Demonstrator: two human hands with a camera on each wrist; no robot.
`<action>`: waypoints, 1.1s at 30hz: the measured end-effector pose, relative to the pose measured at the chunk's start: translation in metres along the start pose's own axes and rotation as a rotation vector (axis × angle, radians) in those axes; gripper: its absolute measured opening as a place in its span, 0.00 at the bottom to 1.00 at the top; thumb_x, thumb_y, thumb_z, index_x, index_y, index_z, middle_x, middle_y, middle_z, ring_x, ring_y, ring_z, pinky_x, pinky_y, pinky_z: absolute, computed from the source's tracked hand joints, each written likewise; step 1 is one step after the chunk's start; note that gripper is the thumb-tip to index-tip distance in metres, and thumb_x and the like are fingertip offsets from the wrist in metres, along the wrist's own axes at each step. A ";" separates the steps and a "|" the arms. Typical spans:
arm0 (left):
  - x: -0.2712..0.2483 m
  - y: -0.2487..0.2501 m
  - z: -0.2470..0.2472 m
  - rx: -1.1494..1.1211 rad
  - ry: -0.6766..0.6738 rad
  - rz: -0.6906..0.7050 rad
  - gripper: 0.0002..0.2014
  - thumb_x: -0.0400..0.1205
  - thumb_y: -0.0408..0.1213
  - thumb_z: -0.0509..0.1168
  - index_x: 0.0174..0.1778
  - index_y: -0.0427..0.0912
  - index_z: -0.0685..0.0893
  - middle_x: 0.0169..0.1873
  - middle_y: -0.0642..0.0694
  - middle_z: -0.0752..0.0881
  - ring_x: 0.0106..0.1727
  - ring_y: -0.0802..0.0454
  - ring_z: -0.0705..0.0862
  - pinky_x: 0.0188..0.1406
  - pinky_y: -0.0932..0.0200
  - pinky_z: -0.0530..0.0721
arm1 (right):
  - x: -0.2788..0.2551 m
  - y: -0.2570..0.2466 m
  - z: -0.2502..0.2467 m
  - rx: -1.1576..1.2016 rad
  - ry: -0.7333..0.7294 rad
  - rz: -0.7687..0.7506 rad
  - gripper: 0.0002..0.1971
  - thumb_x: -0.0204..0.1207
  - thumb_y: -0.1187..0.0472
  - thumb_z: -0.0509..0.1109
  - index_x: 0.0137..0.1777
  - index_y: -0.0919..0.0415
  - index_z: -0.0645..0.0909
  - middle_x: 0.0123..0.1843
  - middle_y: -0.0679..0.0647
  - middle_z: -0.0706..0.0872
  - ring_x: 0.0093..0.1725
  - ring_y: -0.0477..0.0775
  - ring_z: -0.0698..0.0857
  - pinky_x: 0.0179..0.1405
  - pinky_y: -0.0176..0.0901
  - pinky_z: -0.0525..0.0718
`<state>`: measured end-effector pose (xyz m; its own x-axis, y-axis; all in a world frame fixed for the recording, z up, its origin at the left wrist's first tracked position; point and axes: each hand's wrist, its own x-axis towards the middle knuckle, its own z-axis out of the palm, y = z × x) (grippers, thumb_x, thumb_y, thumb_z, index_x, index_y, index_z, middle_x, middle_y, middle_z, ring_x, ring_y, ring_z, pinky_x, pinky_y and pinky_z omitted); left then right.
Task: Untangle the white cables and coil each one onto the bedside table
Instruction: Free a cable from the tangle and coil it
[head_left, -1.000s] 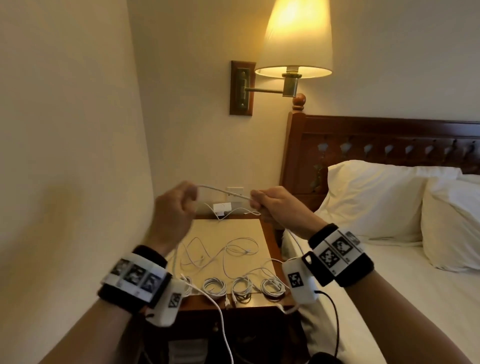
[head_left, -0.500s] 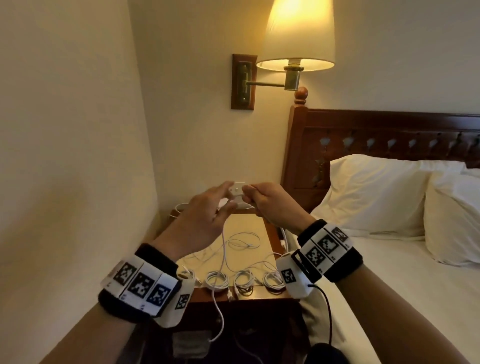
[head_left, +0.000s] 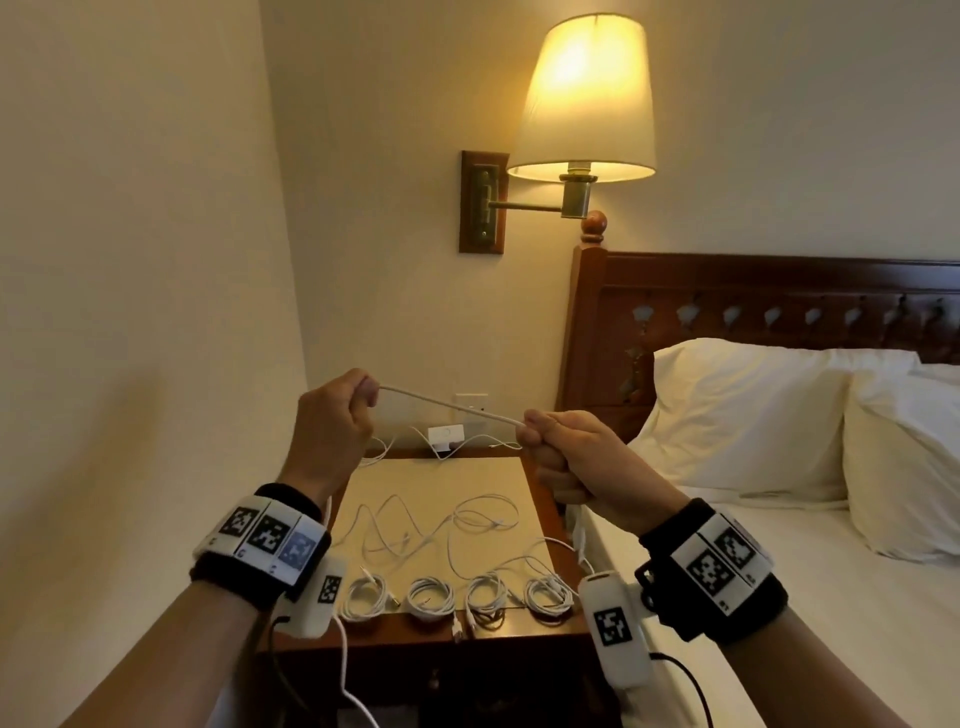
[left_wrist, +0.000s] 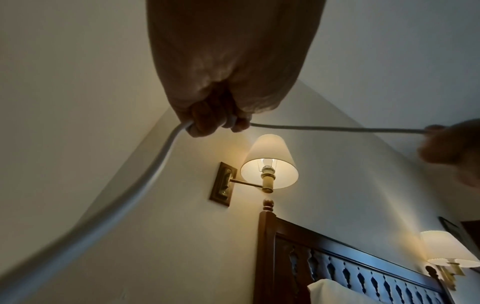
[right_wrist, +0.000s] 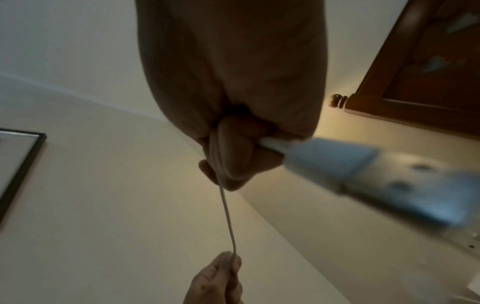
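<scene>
I hold one white cable (head_left: 451, 406) stretched taut between both hands above the bedside table (head_left: 436, 478). My left hand (head_left: 340, 415) pinches its higher end in a fist; the slack runs down past that wrist. My right hand (head_left: 558, 447) grips the lower end, and in the right wrist view the cable's USB plug (right_wrist: 363, 174) sticks out of that fist (right_wrist: 233, 156). The left wrist view shows the cable (left_wrist: 337, 129) running from my left fingers (left_wrist: 215, 121) to the right hand. Loose tangled cables (head_left: 441, 530) lie mid-table. Several coiled cables (head_left: 457, 597) sit in a row along the front edge.
A white charger (head_left: 445, 434) sits at the table's back edge below a wall socket (head_left: 471, 402). A lit wall lamp (head_left: 587, 104) hangs above. The wall (head_left: 130, 312) is close on the left; the bed with pillows (head_left: 753, 415) and wooden headboard (head_left: 779, 306) is on the right.
Half a second ago my hands were together near the charger; now they have drawn apart, the left hand rising, with the cable pulled straight between them.
</scene>
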<state>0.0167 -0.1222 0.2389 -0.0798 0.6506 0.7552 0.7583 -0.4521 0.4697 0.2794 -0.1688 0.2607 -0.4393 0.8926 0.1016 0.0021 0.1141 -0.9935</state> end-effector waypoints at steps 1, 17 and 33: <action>0.000 -0.003 -0.002 0.000 0.008 -0.002 0.15 0.87 0.28 0.58 0.33 0.43 0.75 0.22 0.54 0.73 0.25 0.61 0.71 0.28 0.75 0.69 | -0.002 0.000 -0.001 0.030 0.000 0.002 0.17 0.88 0.51 0.53 0.39 0.56 0.72 0.27 0.50 0.58 0.24 0.47 0.53 0.21 0.41 0.48; -0.059 -0.034 0.013 -0.081 -0.294 0.002 0.11 0.88 0.35 0.58 0.40 0.49 0.79 0.31 0.51 0.82 0.33 0.55 0.80 0.32 0.63 0.77 | 0.000 -0.029 -0.043 0.680 0.139 -0.171 0.17 0.89 0.56 0.50 0.43 0.60 0.75 0.28 0.49 0.72 0.26 0.44 0.73 0.26 0.34 0.77; 0.016 0.104 -0.030 -0.259 -0.283 0.445 0.13 0.87 0.39 0.60 0.36 0.43 0.80 0.21 0.59 0.72 0.23 0.59 0.74 0.24 0.73 0.69 | 0.015 -0.034 0.006 -0.021 0.031 -0.199 0.17 0.88 0.59 0.53 0.49 0.68 0.80 0.34 0.57 0.86 0.31 0.52 0.85 0.35 0.40 0.85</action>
<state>0.0752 -0.1769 0.3131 0.4128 0.4860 0.7703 0.4941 -0.8300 0.2589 0.2670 -0.1618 0.2961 -0.4051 0.8644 0.2980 -0.0636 0.2985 -0.9523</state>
